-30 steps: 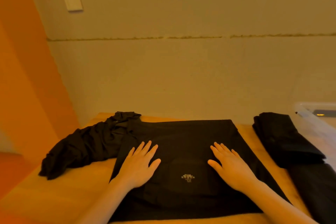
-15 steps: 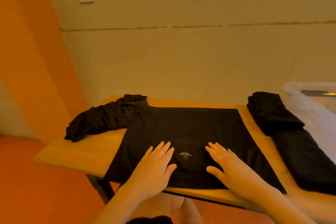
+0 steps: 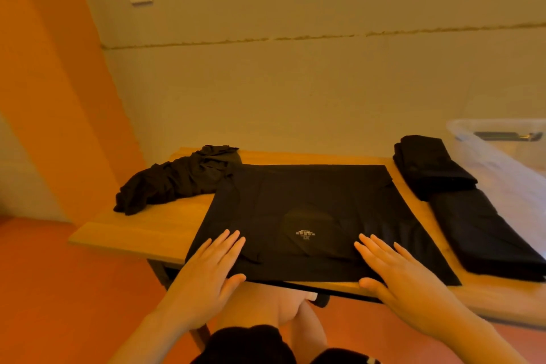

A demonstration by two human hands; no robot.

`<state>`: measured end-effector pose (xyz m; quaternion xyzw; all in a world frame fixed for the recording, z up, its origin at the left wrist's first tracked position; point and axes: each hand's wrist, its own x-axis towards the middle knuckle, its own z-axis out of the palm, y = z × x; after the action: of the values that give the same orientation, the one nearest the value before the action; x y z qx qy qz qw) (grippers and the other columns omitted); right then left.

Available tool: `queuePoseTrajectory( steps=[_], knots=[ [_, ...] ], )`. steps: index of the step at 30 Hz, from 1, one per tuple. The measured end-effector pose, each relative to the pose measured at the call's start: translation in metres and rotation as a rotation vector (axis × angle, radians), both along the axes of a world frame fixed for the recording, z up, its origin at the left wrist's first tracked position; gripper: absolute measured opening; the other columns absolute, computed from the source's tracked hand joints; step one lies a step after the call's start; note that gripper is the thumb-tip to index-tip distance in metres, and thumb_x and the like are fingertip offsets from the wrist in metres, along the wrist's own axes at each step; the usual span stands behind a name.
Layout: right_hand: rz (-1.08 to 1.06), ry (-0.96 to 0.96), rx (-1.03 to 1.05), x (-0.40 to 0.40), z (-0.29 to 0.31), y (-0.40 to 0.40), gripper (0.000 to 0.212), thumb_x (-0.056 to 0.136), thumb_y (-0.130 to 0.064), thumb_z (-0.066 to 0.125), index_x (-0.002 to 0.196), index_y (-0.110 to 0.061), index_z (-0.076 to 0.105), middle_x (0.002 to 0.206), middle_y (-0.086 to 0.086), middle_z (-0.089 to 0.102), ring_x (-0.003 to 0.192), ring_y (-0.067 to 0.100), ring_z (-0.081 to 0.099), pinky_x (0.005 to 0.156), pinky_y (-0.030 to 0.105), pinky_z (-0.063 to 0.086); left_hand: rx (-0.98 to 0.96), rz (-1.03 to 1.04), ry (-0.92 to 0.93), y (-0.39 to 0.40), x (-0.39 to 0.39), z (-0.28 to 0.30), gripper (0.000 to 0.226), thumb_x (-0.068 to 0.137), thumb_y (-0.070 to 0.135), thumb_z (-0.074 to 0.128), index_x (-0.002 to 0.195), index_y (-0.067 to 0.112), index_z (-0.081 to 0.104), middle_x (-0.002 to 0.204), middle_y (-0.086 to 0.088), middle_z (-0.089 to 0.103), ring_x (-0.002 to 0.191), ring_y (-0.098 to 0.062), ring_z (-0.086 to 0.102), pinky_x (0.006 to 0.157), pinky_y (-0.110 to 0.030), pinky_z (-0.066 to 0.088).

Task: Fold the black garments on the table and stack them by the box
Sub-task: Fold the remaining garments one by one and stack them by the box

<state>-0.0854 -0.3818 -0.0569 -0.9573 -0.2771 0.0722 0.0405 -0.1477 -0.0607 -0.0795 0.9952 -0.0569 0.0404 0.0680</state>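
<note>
Two folded garments (image 3: 461,204) already lie at the right of the counter (image 3: 141,230), beside the clear box (image 3: 502,156). A shirt (image 3: 310,216) is spread flat mid-counter, both hands flat on its near edge, left hand (image 3: 211,272) and right hand (image 3: 396,275), fingers straight, gripping nothing. A crumpled garment (image 3: 180,177) waits far left, unfolded

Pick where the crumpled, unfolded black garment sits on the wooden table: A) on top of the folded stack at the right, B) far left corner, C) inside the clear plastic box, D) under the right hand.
B: the crumpled black garment lies bunched at the far left corner of the wooden table, apart from the clear plastic box, the folded stack and the right hand.
</note>
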Motion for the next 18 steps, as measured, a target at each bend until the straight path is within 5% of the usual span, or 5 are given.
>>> queuePoseTrajectory(
  steps=[3, 6, 9, 12, 18],
  knots=[
    [0.024, -0.051, -0.039, -0.004, -0.003, -0.005, 0.119, 0.023, -0.082, -0.041, 0.131, -0.035, -0.022, 0.139, -0.018, -0.027, 0.131, 0.001, -0.024, 0.108, 0.023, -0.011, 0.122, -0.027, -0.008, 0.007, -0.004, -0.005, 0.073, 0.085, 0.068, 0.034, 0.144, 0.025, 0.03, 0.148, 0.011, 0.022, 0.138, -0.011, 0.029, 0.108, -0.031, 0.019],
    [0.027, -0.135, -0.098, -0.006, -0.014, -0.012, 0.115, 0.034, -0.083, -0.038, 0.136, -0.033, -0.016, 0.143, -0.014, -0.021, 0.134, 0.007, -0.017, 0.108, 0.026, -0.006, 0.177, -0.116, -0.137, 0.016, 0.002, -0.014, 0.078, 0.059, 0.034, 0.087, 0.129, 0.018, 0.056, 0.132, 0.003, 0.056, 0.121, -0.013, 0.054, 0.096, -0.03, 0.039],
    [-0.05, -0.206, -0.16, -0.003, -0.016, -0.017, 0.096, 0.08, -0.068, -0.02, 0.13, -0.023, 0.05, 0.137, -0.004, 0.045, 0.123, 0.009, 0.046, 0.096, 0.026, 0.035, 0.188, -0.143, -0.225, 0.02, 0.003, -0.016, 0.083, 0.044, 0.009, 0.092, 0.122, 0.013, 0.062, 0.123, -0.002, 0.063, 0.114, -0.017, 0.06, 0.092, -0.032, 0.045],
    [0.008, -0.247, -0.063, -0.003, -0.022, -0.023, 0.082, 0.094, -0.053, -0.008, 0.106, -0.029, 0.069, 0.109, -0.01, 0.068, 0.097, 0.005, 0.065, 0.079, 0.019, 0.05, 0.216, -0.162, -0.244, 0.023, 0.002, -0.015, 0.084, 0.04, 0.004, 0.091, 0.119, 0.013, 0.064, 0.121, -0.002, 0.065, 0.111, -0.017, 0.062, 0.089, -0.031, 0.049],
    [0.065, -0.307, -0.09, -0.013, -0.028, -0.029, 0.061, 0.098, -0.042, -0.007, 0.137, -0.033, 0.039, 0.107, -0.007, 0.069, 0.095, 0.006, 0.067, 0.107, 0.012, -0.013, 0.211, -0.239, -0.254, 0.033, -0.001, -0.005, 0.085, 0.037, -0.007, 0.087, 0.117, 0.013, 0.065, 0.118, -0.001, 0.066, 0.109, -0.014, 0.063, 0.084, -0.026, 0.051]
  ],
)
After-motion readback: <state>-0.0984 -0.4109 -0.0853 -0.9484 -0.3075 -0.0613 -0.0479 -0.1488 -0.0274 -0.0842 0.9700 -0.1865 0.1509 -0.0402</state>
